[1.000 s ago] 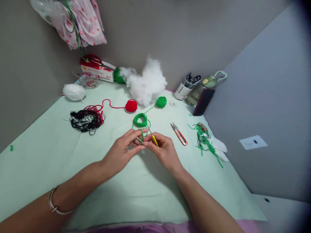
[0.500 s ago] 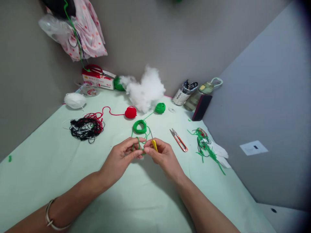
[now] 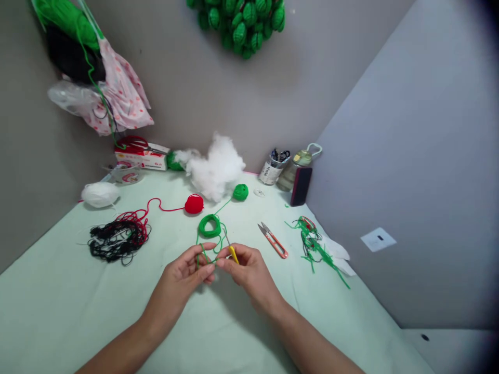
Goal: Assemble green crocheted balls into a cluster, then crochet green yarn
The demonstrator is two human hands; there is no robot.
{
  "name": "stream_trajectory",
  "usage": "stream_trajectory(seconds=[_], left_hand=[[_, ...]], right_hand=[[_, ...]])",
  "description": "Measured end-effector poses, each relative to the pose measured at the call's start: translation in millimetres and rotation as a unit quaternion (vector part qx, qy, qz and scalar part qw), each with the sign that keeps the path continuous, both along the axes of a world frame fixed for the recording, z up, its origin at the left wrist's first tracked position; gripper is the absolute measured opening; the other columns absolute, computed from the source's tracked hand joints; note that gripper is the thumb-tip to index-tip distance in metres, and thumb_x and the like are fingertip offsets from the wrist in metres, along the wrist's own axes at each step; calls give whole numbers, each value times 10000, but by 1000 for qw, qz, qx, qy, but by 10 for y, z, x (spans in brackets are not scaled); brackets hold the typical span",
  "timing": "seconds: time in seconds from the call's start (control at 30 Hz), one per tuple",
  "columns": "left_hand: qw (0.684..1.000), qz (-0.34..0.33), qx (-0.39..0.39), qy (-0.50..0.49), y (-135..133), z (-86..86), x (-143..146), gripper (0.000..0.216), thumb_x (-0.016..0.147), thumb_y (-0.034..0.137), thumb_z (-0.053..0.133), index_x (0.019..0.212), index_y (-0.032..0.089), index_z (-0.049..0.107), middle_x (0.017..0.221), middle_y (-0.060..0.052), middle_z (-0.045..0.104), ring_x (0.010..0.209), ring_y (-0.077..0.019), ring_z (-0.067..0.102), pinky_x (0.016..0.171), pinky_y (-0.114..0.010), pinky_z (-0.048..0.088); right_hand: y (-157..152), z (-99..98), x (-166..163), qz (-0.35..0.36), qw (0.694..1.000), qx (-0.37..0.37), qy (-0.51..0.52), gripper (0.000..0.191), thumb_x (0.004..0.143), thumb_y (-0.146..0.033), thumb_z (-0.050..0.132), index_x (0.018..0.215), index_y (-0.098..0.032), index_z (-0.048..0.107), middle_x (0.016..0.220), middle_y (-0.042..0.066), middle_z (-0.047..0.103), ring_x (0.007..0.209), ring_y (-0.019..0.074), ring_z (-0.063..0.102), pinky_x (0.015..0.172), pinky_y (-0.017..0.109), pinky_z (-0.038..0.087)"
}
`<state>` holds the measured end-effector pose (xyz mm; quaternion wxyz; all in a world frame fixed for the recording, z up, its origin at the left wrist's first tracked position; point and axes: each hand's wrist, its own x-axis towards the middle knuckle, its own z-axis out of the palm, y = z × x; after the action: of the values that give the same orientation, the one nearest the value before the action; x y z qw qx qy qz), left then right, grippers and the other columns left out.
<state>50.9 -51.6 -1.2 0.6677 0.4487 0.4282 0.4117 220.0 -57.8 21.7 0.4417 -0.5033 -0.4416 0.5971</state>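
Green yarn (image 3: 202, 251) loops over the index finger of my left hand (image 3: 186, 271), whose thumb and fingers pinch the strand. Close beside it, my right hand (image 3: 245, 267) holds a crochet hook (image 3: 233, 254) with a yellow handle, its thin metal shaft pointing up and away. The fingertips of my right hand also pinch the green strand near my left thumb. Just beyond both hands lies a wound green yarn coil (image 3: 209, 226). A strand runs from the coil toward a small green yarn ball (image 3: 240, 192).
Orange thread snips (image 3: 273, 240) lie to the right, before green yarn scraps (image 3: 319, 246). A red yarn ball (image 3: 194, 204), white stuffing (image 3: 216, 169) and a black yarn tangle (image 3: 115, 240) lie around. Behind stand a pen cup (image 3: 271, 170), a bottle (image 3: 287, 174) and a phone (image 3: 301, 187).
The view has tilted up and shifted right, so a bunch of green knitted pieces now shows on the wall. Both hands keep nearly the same hold on yarn and hook.
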Motion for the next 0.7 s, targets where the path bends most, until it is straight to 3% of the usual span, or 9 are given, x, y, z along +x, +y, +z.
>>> stream_trajectory(seconds=[0.17,0.33,0.5,0.7], left_hand=[[999,-24,-32,-26,-12,19,12,506,823,397,756,1263,189,618,850,7,617,727,-122,605,723,-255,486],[999,-9,-25,-27,-18,41,6,489,849,393,737,1289,222,609,837,25,569,729,-115,603,725,-249,492],[994,22,89,60,-71,43,3,451,872,408,693,1284,240,617,828,12,612,731,-142,605,709,-274,509],[968,32,204,140,-42,52,-66,354,921,365,631,1247,234,669,820,1,634,750,-140,601,741,-266,510]], right_hand=[[-13,2,3,17,996,-35,86,351,690,-430,854,817,-154,679,536,-84,484,437,23,231,462,243,138],[9,1,10,4,993,-42,107,390,645,-393,886,859,-170,649,666,-45,648,421,8,240,446,235,132],[34,-10,31,3,999,-22,42,333,678,-400,852,785,-168,639,641,-45,635,438,23,267,443,229,170],[12,40,34,79,997,-23,-13,286,686,-415,835,785,-159,757,674,-14,659,549,69,426,546,237,328]])
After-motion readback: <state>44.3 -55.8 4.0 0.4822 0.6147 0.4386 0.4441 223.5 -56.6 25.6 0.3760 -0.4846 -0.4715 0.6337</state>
